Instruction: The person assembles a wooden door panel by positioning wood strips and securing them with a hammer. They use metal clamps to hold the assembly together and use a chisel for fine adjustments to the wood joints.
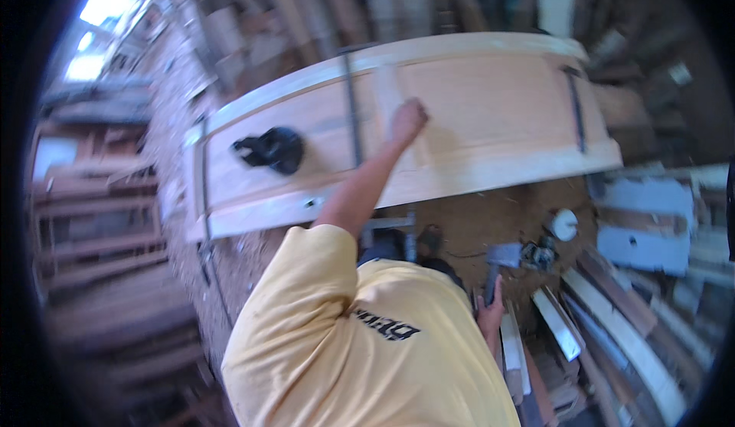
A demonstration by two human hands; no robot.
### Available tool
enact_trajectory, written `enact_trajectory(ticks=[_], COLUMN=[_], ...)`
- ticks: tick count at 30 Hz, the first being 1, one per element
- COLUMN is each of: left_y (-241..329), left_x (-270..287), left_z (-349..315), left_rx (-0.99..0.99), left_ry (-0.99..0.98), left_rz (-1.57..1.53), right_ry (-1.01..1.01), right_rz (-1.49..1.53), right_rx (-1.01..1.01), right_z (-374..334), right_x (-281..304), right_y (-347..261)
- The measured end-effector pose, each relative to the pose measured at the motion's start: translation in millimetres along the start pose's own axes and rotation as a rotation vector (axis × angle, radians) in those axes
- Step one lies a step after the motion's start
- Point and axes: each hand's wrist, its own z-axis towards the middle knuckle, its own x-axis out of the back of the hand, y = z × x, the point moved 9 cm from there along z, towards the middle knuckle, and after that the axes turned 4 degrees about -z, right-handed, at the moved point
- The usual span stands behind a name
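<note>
A pale wooden panelled door (490, 105) lies before me, with dark metal bar clamps (351, 113) across it. My left hand (410, 118) is over the door's middle, beside the upright rail. Its fingers are curled closed, and whatever is in them is hidden. Low at my right side, my right hand (491, 310) grips the handle of a hammer (503, 255) with a broad, blocky grey head. The hammer is off the door, above the ground. A crumpled black plastic bag (279, 150) sits on the door's left panel.
Timber offcuts (605, 327) lie piled at the lower right, near a white board (645, 220). A white round object (564, 225) is on the ground right of the hammer. Stacked wooden frames (99, 220) stand at left; planks (337, 6) lean behind the door.
</note>
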Motion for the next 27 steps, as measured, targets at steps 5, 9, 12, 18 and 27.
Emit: enact_trajectory(ticks=[5,9,12,18,27], left_y=[-20.6,-106.9,-179.8,-223.8,-293.8], left_x=[128.4,303.5,373.9,382.4,304.2], left_z=[-93.9,-167.4,-189.6,-167.3,-105.7], left_rx=[0.024,-0.044,0.169,0.169,0.007], left_ry=[0.396,0.817,0.786,0.441,-0.01], left_rz=[-0.417,-0.05,-0.028,0.038,0.435], right_ry=[-0.03,-0.11,-0.144,-0.157,-0.038], right_rz=[0.361,0.282,0.187,0.114,0.155], right_rx=[-0.145,-0.322,-0.393,-0.465,-0.539], right_z=[-15.7,-6.4,-1.4,-8.8,-51.8], right_x=[-50.5,-66.8,-68.8,-80.1,-113.9], right_y=[109.8,117.4,115.0,107.4,91.3])
